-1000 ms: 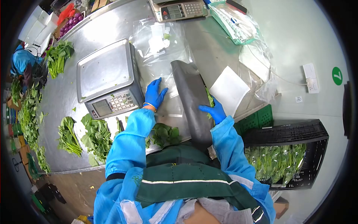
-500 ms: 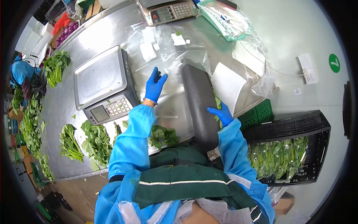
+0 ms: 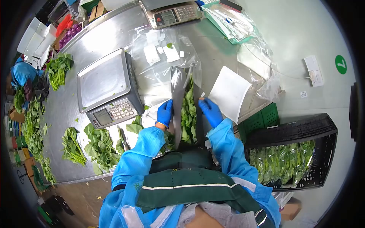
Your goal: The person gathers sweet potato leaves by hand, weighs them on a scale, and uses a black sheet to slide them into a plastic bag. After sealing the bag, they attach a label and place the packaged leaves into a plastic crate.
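Left hand [image 3: 164, 113] and right hand [image 3: 210, 111], both in blue gloves, are set apart. Each is clamped on one long edge of a dark flexible sheet [image 3: 176, 99]. The two edges are drawn up toward each other, so the sheet forms a narrow trough.

A bundle of leafy greens [image 3: 188, 110] lies lengthwise in the trough, between the two hands, just in front of the person's body at the near edge of the desk [image 3: 110, 34].

Step in hand, as judged: the bundle is gathered and confined in the curled sheet. The far end of the trough points at a clear bag [image 3: 163, 57] lying flat on the desk. Whether that end is already inside the bag mouth cannot be told.

Requirement for the next move, as judged: keep both edges gripped evenly so the trough stays closed, and hold it in line with the bag opening; a slack edge would let leaves spill sideways.

Further out: a weighing scale [image 3: 104, 79] stands to the left, loose leaves [image 3: 99, 142] lie below it, a white sheet [image 3: 229, 93] lies to the right, and a black crate [image 3: 300, 131] of bagged greens stands beside the desk.
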Demonstrator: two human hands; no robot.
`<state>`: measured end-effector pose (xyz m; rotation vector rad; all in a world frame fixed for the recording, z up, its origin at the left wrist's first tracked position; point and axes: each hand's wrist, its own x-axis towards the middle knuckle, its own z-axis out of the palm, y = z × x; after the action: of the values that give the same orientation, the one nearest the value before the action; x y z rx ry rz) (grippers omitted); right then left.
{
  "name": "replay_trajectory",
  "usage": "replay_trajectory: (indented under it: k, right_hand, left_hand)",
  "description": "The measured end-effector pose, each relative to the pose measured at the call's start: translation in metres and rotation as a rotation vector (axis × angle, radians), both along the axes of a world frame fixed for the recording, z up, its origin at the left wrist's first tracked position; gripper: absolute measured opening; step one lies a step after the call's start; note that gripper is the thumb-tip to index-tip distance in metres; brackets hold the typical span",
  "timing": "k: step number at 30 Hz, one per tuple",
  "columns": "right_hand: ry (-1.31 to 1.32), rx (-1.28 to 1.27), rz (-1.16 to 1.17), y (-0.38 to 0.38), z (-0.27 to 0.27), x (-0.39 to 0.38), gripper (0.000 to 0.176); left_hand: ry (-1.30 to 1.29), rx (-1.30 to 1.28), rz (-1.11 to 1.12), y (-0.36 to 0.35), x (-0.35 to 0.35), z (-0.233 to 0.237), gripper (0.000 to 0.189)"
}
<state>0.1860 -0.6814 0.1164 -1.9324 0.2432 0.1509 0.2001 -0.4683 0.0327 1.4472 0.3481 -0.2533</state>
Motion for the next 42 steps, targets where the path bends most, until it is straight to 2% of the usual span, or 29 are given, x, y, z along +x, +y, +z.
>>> replay_trajectory:
  k: [1,2,3,5,6,7,8,11,14,16,17,19,21,23,25,26,27,28,29,30,31,33,34,36,37,38,39,41,42]
  right_hand:
    - [0.135,0.22,-0.141,-0.003,-0.006,0.007,0.048]
    - [-0.079,0.213,-0.339,0.003,-0.02,0.013,0.039]
    - [-0.078,0.213,-0.335,0.0,-0.036,0.02,0.039]
    - [0.017,0.144,-0.194,-0.002,-0.047,0.033,0.03]
    - [0.197,0.223,-0.198,0.003,-0.032,0.03,0.023]
    - [0.193,0.227,-0.19,0.004,-0.036,0.027,0.023]
    - [0.172,0.211,-0.174,0.002,-0.045,0.02,0.02]
    - [0.15,0.162,-0.155,0.002,-0.059,-0.005,0.016]
    - [-0.16,-0.254,0.098,-0.004,-0.067,-0.026,0.019]
    - [-0.018,-0.178,0.156,-0.009,-0.063,-0.053,0.018]
    - [-0.018,-0.257,0.226,-0.01,-0.058,-0.06,0.017]
    - [-0.019,-0.334,0.295,-0.014,-0.049,-0.085,0.016]
    - [0.336,0.301,0.114,-0.012,-0.031,-0.115,0.012]
    - [0.34,0.381,0.062,-0.008,0.004,-0.098,0.009]
    - [0.201,0.528,0.008,-0.005,0.066,-0.067,0.007]
    - [0.095,0.616,0.005,-0.005,0.107,-0.053,0.007]
    - [-0.045,0.568,0.062,-0.008,0.139,-0.044,0.008]
    - [-0.185,0.577,0.016,-0.009,0.148,-0.04,0.007]
    - [-0.187,0.508,0.07,-0.009,0.163,-0.029,0.007]
    - [-0.196,0.477,-0.014,-0.007,0.159,-0.021,0.009]
    - [-0.217,0.599,-0.037,-0.008,0.169,-0.016,0.011]
    - [-0.428,0.852,-0.002,-0.008,0.218,-0.022,0.014]
    - [-0.404,0.884,-0.033,-0.008,0.225,-0.027,0.015]
    - [-0.392,0.881,0.003,-0.009,0.223,-0.024,0.015]
    - [-0.468,0.682,0.038,-0.003,0.224,-0.022,0.013]
    - [-0.367,0.675,0.002,-0.005,0.21,-0.023,0.012]
    - [-0.27,0.665,-0.03,-0.008,0.192,-0.022,0.011]
    - [-0.21,0.635,-0.035,-0.01,0.187,-0.021,0.01]
    - [-0.205,0.632,-0.002,-0.01,0.188,-0.021,0.009]
  left_hand:
    - [-0.002,-0.001,0.005,0.003,-0.003,-0.001,0.033]
    - [0.026,-0.038,0.021,0.005,-0.004,0.002,0.034]
    - [0.056,-0.075,0.035,0.006,-0.007,0.004,0.034]
    - [0.026,-0.027,0.027,0.006,-0.01,0.004,0.033]
    - [-0.163,0.26,0.043,0.006,-0.013,0.007,0.033]
    - [-0.351,0.547,0.062,0.005,-0.012,0.008,0.033]
    - [-0.464,0.488,0.226,0.0,-0.012,0.028,0.03]
    - [-0.494,0.433,0.162,0.008,-0.009,0.046,0.026]
    - [-0.513,0.468,0.142,0.013,-0.022,0.053,0.018]
    - [-0.399,0.346,0.136,0.016,-0.046,0.068,0.011]
    - [-0.382,0.438,0.066,0.023,-0.064,0.074,0.009]
    - [-0.379,0.397,0.092,0.022,-0.074,0.086,0.008]
    - [-0.34,0.405,-0.014,0.03,-0.11,0.089,0.009]
    - [-0.248,0.3,0.084,0.024,-0.096,0.093,0.013]
    - [-0.33,0.239,0.102,0.014,-0.068,0.15,0.021]
    - [-0.396,0.111,0.146,0.015,-0.057,0.176,0.026]
    - [-0.463,-0.017,0.186,0.016,-0.046,0.2,0.031]
    - [-0.509,-0.009,0.188,0.017,-0.034,0.222,0.035]
    - [-0.549,0.0,0.189,0.018,-0.024,0.238,0.039]
    - [-0.528,-0.105,0.193,0.019,-0.011,0.246,0.041]
    - [-0.501,-0.213,0.197,0.021,-0.005,0.254,0.042]
    - [-0.689,-0.124,0.183,0.029,-0.012,0.3,0.043]
    - [-0.719,-0.233,0.146,0.036,-0.013,0.306,0.044]
    - [-0.71,-0.401,-0.019,0.044,-0.012,0.304,0.06]
    - [-0.666,-0.509,-0.077,0.045,-0.014,0.294,0.07]
    - [-0.574,-0.333,-0.059,0.047,-0.012,0.286,0.089]
    - [-0.568,-0.304,-0.103,0.052,-0.011,0.263,0.103]
    - [-0.736,0.038,-0.413,0.066,-0.017,0.214,0.118]
    - [-0.721,0.053,-0.45,0.06,-0.017,0.205,0.123]
